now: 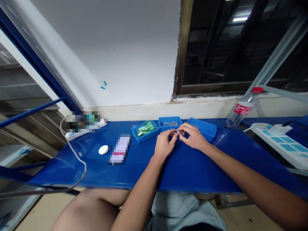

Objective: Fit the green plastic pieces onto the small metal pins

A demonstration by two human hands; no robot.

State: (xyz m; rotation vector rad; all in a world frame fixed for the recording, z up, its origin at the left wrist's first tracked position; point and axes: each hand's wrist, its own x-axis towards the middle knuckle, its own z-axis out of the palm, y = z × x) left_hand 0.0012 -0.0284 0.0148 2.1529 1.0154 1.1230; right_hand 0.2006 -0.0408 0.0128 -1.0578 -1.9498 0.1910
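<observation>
Right at my fingertips, a small shiny piece point(178, 132) sits pinched between my left hand point(165, 142) and my right hand point(193, 138). The grip is closed on it from both sides, thumbs and fingers meeting — a fingertip hold, I'd judge, because something this tiny needs fine control. Exactly what it is, I can't tell; my fingers cover most of it.

Both hands are low over the blue tabletop point(192, 173), just in front of three blue bins, which probably stand there for short reaches. The middle bin point(169, 119) shows slim metal pieces point(170, 124) lying loose; the right bin point(209, 131) is partly behind my right hand, with some small bits in its near end. Over in the left bin point(146, 137), green packets point(145, 128) are heaped, likely binned apart so nothing mixes.

Farther left, a white round object point(103, 149) lies beside a blurred-out flat item point(121, 149) — both well apart from my fingers. Off to my right, a red-capped bottle point(243, 109) stands near the wall, away from my elbows, and beyond it lies a white power strip point(282, 141).
</observation>
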